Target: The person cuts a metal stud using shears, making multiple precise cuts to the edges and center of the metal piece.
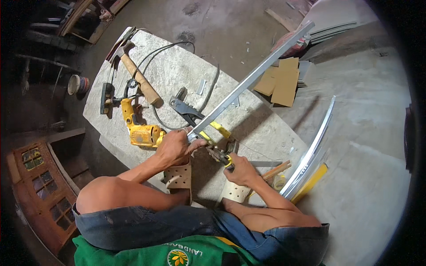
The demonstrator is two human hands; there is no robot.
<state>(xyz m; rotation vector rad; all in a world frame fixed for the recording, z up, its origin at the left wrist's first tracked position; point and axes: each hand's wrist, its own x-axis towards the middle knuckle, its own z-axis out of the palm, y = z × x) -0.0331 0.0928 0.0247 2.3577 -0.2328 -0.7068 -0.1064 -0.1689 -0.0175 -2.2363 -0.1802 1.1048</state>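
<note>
My left hand (174, 145) is closed around the lower end of a long silver metal channel (262, 66), which slants up and away to the right. In my right hand (242, 171) is a pair of snips or pliers (216, 154) with yellow and black handles; the jaws sit just right of the channel's held end. Whether they touch the metal I cannot tell. Beyond the hands, a dark grey hand tool (185, 107) with yellow grips lies partly under the channel. A yellow power drill (145, 134) rests beside my left hand.
A whitish board (151, 44) carries a wooden-handled hammer (140, 80), a black cable (162, 48) and metal scraps (201, 87). My shoes, in light holed clogs (178, 176), rest on it. Right are a curved metal strip (317, 137), a yellow bar (310, 181) and cardboard (285, 82).
</note>
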